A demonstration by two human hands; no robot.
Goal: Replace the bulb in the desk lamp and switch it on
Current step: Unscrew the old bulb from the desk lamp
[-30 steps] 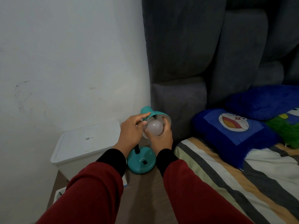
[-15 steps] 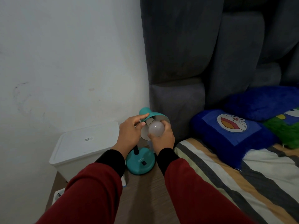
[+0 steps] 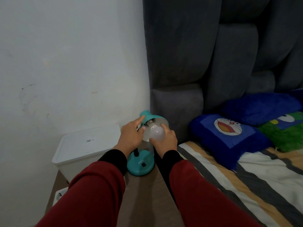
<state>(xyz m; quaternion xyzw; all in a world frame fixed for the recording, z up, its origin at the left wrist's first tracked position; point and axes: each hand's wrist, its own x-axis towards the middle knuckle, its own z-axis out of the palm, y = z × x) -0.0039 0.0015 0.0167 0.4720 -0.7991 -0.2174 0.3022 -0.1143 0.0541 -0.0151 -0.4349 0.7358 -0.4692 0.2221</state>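
Head view: a teal desk lamp (image 3: 141, 164) stands on a wooden bedside table (image 3: 147, 194), its round base near the table's far edge and close to the right edge that meets the bed. Its shade (image 3: 153, 119) tilts toward the camera. The right hand (image 3: 165, 141) is wrapped around a white bulb (image 3: 155, 132), fingers curled on the globe; the bulb's metal screw end points into the shade's opening, and whether it is seated in the socket cannot be told. The left hand (image 3: 131, 136) rests against the shade's left side, fingers loosely spread, forefinger stretched along the teal cap. A white lidded box (image 3: 85, 145) sits at the table's far left corner against the wall. On the striped bed (image 3: 246, 177) beside the table lies a blue cartoon pillow (image 3: 229, 133).
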